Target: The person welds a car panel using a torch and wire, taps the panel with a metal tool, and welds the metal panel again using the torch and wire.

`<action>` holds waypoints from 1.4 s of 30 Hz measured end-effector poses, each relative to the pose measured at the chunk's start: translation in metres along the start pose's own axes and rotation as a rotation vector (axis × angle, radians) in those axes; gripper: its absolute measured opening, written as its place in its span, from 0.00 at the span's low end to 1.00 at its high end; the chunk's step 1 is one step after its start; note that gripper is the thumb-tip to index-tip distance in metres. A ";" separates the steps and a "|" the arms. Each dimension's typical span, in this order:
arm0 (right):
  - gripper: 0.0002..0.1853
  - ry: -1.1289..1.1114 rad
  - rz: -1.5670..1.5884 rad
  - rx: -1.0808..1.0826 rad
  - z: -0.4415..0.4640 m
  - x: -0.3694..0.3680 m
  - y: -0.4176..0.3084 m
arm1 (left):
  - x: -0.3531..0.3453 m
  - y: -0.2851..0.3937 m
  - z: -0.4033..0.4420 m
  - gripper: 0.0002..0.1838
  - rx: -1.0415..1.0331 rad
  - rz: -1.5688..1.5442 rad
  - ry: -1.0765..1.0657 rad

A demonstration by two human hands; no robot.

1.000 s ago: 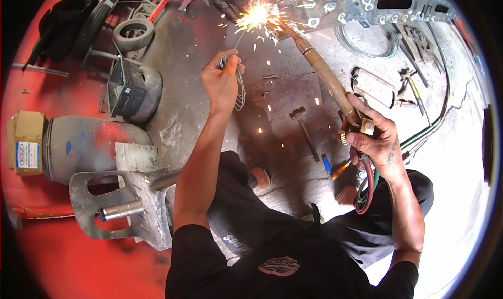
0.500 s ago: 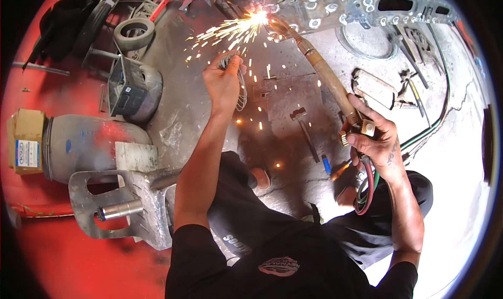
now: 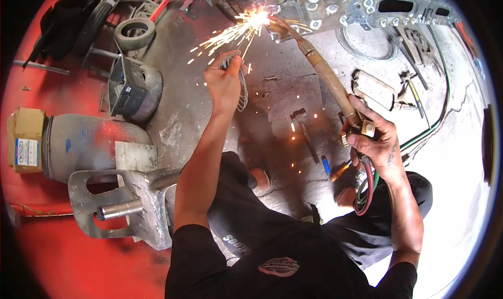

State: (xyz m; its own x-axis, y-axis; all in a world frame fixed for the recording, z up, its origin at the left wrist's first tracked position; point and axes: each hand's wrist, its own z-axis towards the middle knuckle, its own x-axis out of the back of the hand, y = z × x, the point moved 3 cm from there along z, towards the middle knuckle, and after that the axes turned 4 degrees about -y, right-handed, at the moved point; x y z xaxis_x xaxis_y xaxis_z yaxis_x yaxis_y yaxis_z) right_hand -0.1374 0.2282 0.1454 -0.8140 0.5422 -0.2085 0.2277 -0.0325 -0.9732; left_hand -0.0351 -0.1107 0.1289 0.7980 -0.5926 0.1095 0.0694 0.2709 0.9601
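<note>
Red surfacing (image 3: 89, 262) spreads at left, under a closed-looking cardboard box (image 3: 30, 136) near a barrel (image 3: 94, 147), contents hidden. The left hand (image 3: 224, 81) pinches looped wire (image 3: 242, 92); rightward, the torch (image 3: 327, 76) slants, tip forward-left at sparks by a metal frame (image 3: 361, 8), gripped by the right hand (image 3: 374, 142).

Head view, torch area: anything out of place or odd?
Two things. Sparks spray close to the left hand, which has no glove. Hammer and blue-handled tool lie loose on the floor, looking like a trip risk.
</note>
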 end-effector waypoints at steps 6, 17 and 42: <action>0.34 -0.004 -0.011 0.009 0.000 0.000 0.001 | -0.001 0.003 -0.001 0.08 -0.025 0.016 0.001; 0.34 -0.009 0.004 0.004 0.001 -0.001 -0.001 | 0.000 -0.001 0.001 0.08 -0.038 0.020 -0.010; 0.34 0.000 -0.018 -0.001 0.000 0.000 0.001 | 0.000 0.001 0.001 0.08 -0.008 0.022 0.024</action>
State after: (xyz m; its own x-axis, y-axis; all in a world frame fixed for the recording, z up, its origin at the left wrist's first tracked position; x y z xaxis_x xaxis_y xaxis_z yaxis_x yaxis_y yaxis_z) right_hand -0.1373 0.2279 0.1444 -0.8177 0.5430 -0.1911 0.2138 -0.0218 -0.9766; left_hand -0.0352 -0.1110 0.1301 0.8136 -0.5681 0.1238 0.0568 0.2896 0.9555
